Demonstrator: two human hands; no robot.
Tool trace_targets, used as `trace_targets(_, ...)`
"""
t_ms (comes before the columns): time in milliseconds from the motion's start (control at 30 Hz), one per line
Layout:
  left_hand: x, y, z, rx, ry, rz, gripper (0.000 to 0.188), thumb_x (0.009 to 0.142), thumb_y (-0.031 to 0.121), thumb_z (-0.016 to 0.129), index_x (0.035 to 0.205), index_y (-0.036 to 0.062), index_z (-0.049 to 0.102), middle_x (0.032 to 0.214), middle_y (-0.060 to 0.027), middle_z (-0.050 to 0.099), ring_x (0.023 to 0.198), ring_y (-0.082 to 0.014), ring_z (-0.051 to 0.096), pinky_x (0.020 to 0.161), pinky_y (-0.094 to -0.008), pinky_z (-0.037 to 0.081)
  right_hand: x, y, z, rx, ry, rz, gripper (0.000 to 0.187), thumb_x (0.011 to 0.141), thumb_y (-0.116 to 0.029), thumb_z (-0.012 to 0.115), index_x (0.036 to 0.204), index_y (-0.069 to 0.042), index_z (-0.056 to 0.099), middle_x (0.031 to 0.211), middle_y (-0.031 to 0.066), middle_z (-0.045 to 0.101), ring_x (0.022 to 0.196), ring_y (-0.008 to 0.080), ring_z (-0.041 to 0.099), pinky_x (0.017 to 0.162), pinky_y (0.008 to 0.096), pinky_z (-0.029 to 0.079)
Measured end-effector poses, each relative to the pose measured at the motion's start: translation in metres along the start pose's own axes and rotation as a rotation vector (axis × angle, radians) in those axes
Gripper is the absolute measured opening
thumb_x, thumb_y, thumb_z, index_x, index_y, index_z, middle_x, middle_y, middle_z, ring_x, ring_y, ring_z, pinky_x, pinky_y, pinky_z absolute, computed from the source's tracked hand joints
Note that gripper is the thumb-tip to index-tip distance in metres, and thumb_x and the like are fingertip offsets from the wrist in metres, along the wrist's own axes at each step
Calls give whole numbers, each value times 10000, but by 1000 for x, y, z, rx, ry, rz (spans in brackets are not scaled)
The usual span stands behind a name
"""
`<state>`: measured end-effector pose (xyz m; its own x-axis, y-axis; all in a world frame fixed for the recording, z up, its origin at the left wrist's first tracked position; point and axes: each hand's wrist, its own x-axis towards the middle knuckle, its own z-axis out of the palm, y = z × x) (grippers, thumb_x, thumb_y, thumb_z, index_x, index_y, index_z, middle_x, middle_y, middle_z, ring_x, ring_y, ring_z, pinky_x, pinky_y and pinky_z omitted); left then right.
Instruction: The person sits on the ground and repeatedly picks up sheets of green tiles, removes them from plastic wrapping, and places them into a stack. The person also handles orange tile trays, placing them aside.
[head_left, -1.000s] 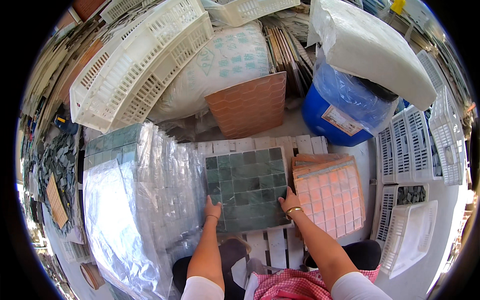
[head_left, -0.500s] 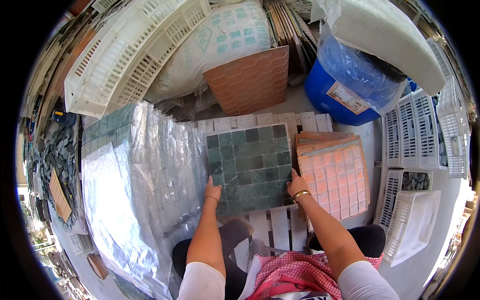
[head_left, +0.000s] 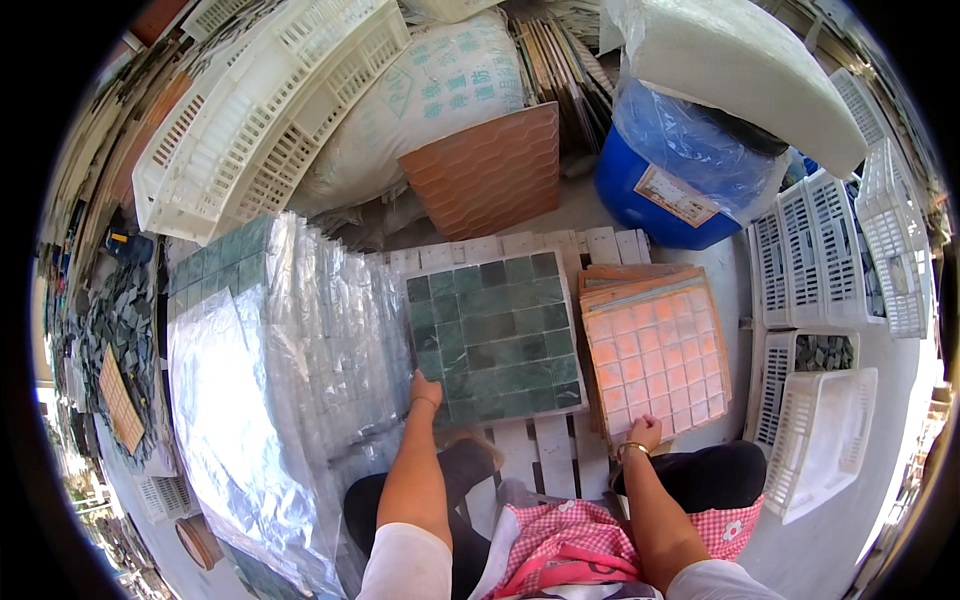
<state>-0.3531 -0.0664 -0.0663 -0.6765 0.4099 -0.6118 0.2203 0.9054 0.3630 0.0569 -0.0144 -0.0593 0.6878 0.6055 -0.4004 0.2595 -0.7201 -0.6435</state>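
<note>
Right hand (head_left: 645,432) has moved to the orange tiles (head_left: 657,350), grip unclear; left hand (head_left: 427,389) holds green tile sheet (head_left: 495,335).

White sleeves (head_left: 405,562), pink checked apron (head_left: 560,543), gold-coloured bangle (head_left: 634,447).

A green square stone mosaic sheet (head_left: 500,350) lies over a white slatted wooden pallet (head_left: 554,455), between a clear-plastic-wrapped stack of green tile sheets (head_left: 345,340) at left and a stack of orange square gridded sheets (head_left: 655,360) at right. Behind stands a brown rectangular patterned panel (head_left: 487,170), before a white bulging sack (head_left: 430,115); a blue round barrel (head_left: 650,220) stands behind right.
</note>
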Motion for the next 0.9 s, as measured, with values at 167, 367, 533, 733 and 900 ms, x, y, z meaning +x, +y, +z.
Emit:
trace_targets(167,-26,36,-6,158,-91,-118,597,739,177,519,1244,-32,279,1224,-247,373,1124,-353,386,953,-364,309,-7,43,-18,-84,-159,677,221,724,-128,534,923,-34,521,805,151,579,691,267,591,538,356,457)
trace_targets(367,-61,84,-35,155,50,537,473,755,172,537,1176,-3,411,1274,-226,318,1055,-341,464,897,-347,374,-5,54,-15,276,-438,825,403,731,-365,584,1014,-91,499,844,124,565,620,266,607,419,319,469)
trace_targets(533,-156,120,-44,-264,-131,648,378,767,97,531,1133,20,477,1280,-174,346,945,-202,538,808,-274,427,-12,40,-37,320,-485,878,539,652,-414,680,1046,-89,507,907,110,578,694,252,605,475,330,478)
trace_targets(733,-221,99,-31,-169,-230,733,360,730,95,555,1080,21,519,1189,-175,453,914,-235,572,783,-298,450,-38,0,-57,848,-485,536,358,722,-200,646,1033,-86,510,954,61,574,855,209,556,660,344,466)
trace_targets(900,-260,93,-25,-283,-383,693,325,792,114,521,1106,29,515,1064,-87,546,878,-155,556,720,-247,444,-50,-80,-117,1105,-507,321,353,697,-57,603,1028,-23,484,925,77,567,794,225,566,670,367,479)
